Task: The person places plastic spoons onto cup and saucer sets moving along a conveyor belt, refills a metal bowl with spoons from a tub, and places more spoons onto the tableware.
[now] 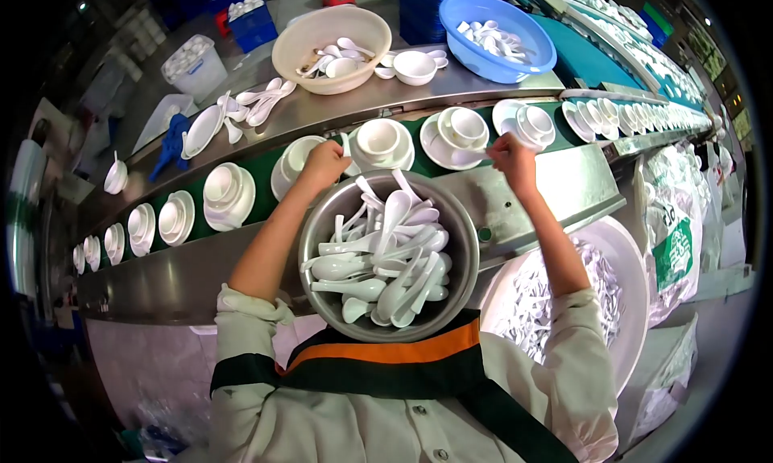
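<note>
Both my hands reach over a green conveyor belt (270, 197) that carries sets of white plates, bowls and cups. My left hand (325, 163) is closed on a white spoon (346, 146), between two dish sets. On the right, my right hand (511, 159) pinches the handle of another white spoon (469, 155), whose bowl end lies over the plate of a dish set (455, 137). Just beyond that hand is a further set (523, 123). A metal bowl (469, 262) heaped with white spoons (386, 254) stands against my front, below my hands.
Behind the belt are a beige basin (282, 48) and a blue basin (542, 44) with spoons, a small bowl (415, 67) and a blue cloth (171, 149). A large tub (634, 302) of wrapped items stands at the lower right, beside plastic bags (676, 221).
</note>
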The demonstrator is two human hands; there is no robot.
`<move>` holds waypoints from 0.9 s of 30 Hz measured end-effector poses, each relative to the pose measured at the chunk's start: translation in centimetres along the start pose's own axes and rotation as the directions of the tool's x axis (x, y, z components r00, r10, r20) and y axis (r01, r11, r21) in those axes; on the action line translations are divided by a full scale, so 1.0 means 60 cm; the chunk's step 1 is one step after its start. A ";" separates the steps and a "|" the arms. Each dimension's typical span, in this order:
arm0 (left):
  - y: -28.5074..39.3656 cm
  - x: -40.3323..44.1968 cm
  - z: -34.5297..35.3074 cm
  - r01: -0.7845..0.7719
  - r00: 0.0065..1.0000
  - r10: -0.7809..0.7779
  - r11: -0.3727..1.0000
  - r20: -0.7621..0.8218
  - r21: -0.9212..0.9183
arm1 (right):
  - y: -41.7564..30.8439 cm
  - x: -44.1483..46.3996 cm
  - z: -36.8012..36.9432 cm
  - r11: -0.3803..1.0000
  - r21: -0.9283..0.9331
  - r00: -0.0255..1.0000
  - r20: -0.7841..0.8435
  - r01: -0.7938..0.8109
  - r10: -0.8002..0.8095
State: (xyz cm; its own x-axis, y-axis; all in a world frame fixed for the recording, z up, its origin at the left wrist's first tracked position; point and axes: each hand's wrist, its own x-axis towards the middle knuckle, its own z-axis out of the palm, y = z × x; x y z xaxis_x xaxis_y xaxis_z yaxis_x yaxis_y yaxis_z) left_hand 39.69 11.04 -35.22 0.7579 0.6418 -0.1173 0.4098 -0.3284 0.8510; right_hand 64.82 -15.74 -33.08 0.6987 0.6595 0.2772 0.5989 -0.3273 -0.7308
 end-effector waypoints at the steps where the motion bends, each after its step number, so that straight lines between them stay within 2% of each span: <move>1: -0.007 0.003 0.007 -0.031 0.997 0.040 0.988 -0.060 0.154 | 0.016 0.002 0.026 0.984 -0.143 0.993 -0.025 0.107 -0.112; 2: -0.015 0.004 0.013 -0.044 0.991 0.082 0.950 -0.109 0.308 | 0.025 0.003 0.052 0.936 -0.262 0.958 -0.100 0.236 -0.270; 3: -0.020 0.009 0.010 0.018 0.999 -0.003 0.940 -0.043 0.340 | 0.023 0.005 0.073 0.930 -0.291 0.966 -0.063 0.223 -0.252; 5: -0.061 0.016 0.015 0.013 1.000 -0.014 0.954 0.000 0.300 | 0.010 0.009 0.100 0.928 -0.305 0.973 -0.019 0.214 -0.231; 6: -0.073 0.017 0.014 -0.010 0.999 -0.004 0.967 0.053 0.253 | -0.005 0.013 0.101 0.888 -0.361 0.958 0.067 0.285 -0.280; 7: -0.039 -0.007 0.001 0.030 0.995 -0.054 0.969 0.088 0.247 | -0.027 0.015 0.099 0.839 -0.410 0.934 0.155 0.358 -0.322; 8: -0.037 -0.016 -0.008 0.042 0.995 -0.064 0.967 0.082 0.249 | -0.051 0.011 0.095 0.841 -0.401 0.932 0.163 0.363 -0.324; 10: -0.041 -0.033 -0.028 0.147 0.981 -0.176 0.948 0.078 0.282 | -0.117 -0.002 0.075 0.857 -0.165 0.867 0.208 0.488 -0.453; 11: -0.028 -0.046 -0.035 0.195 0.979 -0.206 0.912 -0.010 0.362 | -0.156 -0.008 0.062 0.829 -0.004 0.797 0.278 0.559 -0.536; 12: -0.026 -0.057 -0.038 0.203 0.977 -0.213 0.910 -0.012 0.362 | -0.182 -0.016 0.057 0.783 0.161 0.716 0.327 0.602 -0.617; 13: -0.022 -0.067 -0.041 0.110 0.986 -0.052 0.917 -0.160 0.382 | -0.185 -0.023 0.065 0.782 0.166 0.715 0.326 0.600 -0.618; 14: -0.019 -0.078 -0.047 0.016 0.948 0.119 0.907 -0.295 0.420 | -0.187 -0.028 0.075 0.674 0.187 0.571 0.401 0.714 -0.716; 15: 0.003 -0.093 -0.048 -0.050 0.942 0.157 0.940 -0.298 0.338 | -0.188 -0.033 0.082 0.551 0.215 0.411 0.466 0.806 -0.783; 16: 0.019 -0.111 -0.046 -0.058 0.943 0.164 0.938 -0.290 0.341 | -0.187 -0.037 0.083 0.555 0.208 0.419 0.463 0.805 -0.781; 18: 0.043 -0.139 -0.030 -0.246 0.954 0.247 0.969 -0.171 0.025 | -0.182 -0.033 0.069 0.682 0.201 0.511 0.524 0.703 -0.682; 20: 0.051 -0.160 -0.003 -0.262 0.964 0.253 0.956 -0.082 -0.133 | -0.189 -0.037 0.046 0.680 0.117 0.528 0.541 0.723 -0.655; 21: 0.064 -0.169 -0.004 -0.170 0.982 0.182 0.967 0.049 -0.190 | -0.191 -0.045 0.050 0.680 0.112 0.534 0.532 0.724 -0.657; 24: 0.071 -0.167 0.006 -0.169 0.976 0.200 0.946 0.087 -0.275 | -0.174 -0.061 0.081 0.652 0.036 0.539 0.530 0.757 -0.655; 26: 0.061 -0.162 0.023 -0.217 0.969 0.241 0.936 0.056 -0.279 | -0.174 -0.053 0.075 0.727 0.064 0.544 0.619 0.684 -0.566; 27: 0.062 -0.164 0.028 -0.213 0.970 0.237 0.934 0.050 -0.287 | -0.173 -0.048 0.066 0.721 0.061 0.539 0.621 0.691 -0.569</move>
State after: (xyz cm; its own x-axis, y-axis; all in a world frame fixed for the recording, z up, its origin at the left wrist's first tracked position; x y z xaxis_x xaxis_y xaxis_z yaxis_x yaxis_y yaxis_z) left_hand 34.59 2.37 -31.75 0.8576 0.5106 0.0620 0.0758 -0.2447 0.9666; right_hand 55.06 -11.57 -28.74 -0.2071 0.9620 0.1781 0.8905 0.2607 -0.3729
